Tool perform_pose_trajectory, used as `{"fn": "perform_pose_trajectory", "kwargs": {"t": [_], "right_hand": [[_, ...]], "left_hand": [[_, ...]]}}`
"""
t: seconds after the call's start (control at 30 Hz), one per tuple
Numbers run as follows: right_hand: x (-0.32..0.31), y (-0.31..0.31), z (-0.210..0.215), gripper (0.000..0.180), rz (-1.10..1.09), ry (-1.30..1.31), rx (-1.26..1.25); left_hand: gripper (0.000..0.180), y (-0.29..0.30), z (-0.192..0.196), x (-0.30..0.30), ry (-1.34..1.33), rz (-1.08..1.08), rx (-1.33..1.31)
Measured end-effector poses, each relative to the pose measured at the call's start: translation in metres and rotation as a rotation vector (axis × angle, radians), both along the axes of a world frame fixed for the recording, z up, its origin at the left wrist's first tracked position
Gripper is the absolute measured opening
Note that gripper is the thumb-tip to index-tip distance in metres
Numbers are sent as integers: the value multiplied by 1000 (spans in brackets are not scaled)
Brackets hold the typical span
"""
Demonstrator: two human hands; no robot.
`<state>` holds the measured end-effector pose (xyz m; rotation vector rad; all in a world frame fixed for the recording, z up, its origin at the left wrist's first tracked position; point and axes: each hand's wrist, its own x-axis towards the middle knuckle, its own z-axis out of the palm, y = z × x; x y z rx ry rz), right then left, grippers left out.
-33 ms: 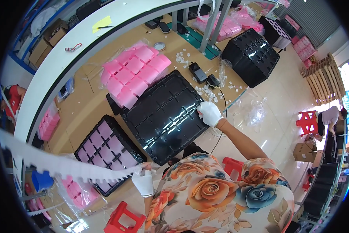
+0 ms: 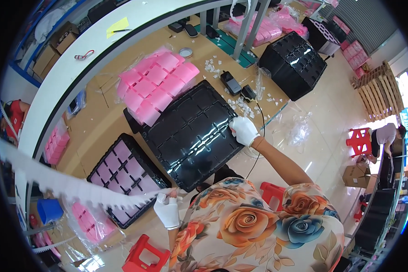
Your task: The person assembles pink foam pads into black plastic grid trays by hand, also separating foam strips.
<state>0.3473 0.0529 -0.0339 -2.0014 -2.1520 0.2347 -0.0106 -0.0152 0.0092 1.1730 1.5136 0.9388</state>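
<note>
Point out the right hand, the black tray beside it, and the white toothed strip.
Right hand (image 2: 245, 131): head view, middle of the glove.
Black tray (image 2: 179, 137): head view, its broad upper face.
White toothed strip (image 2: 77, 184): head view, around mid-length.

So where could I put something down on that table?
The brown tabletop between the big pink stack and the far-left pink bundle looks mostly bare. Crowded: where the right hand touches a black tray, and around black gadgets and white scraps.

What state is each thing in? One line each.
Left hand: gloved, pinching white strip.
Right hand: gloved, on large black tray's edge.
White strip: extends leftward, one end held.
Large black tray: grid surface showing.
Smaller black tray: filled with lilac padding.
Yellow paper: flat, pen on top.
</note>
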Motion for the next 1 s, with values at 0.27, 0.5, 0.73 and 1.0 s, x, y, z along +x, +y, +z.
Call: {"fn": "perform_pose_trajectory", "kwargs": {"t": [0.27,0.5,0.73,1.0], "right_hand": [[-1,-7,-11,2,-64,5,19],[-1,-23,-11,4,-69,91,130],[-47,-43,21,9,-157,948,-2],[-146,-49,99,17,71,1129,-320]], "left_hand": [[7,2,9,8,-67,29,43],[9,-2,11,10,-119,74,19],[14,1,17,16,-237,189,-93],[23,2,5,23,-280,122,-68]]}}
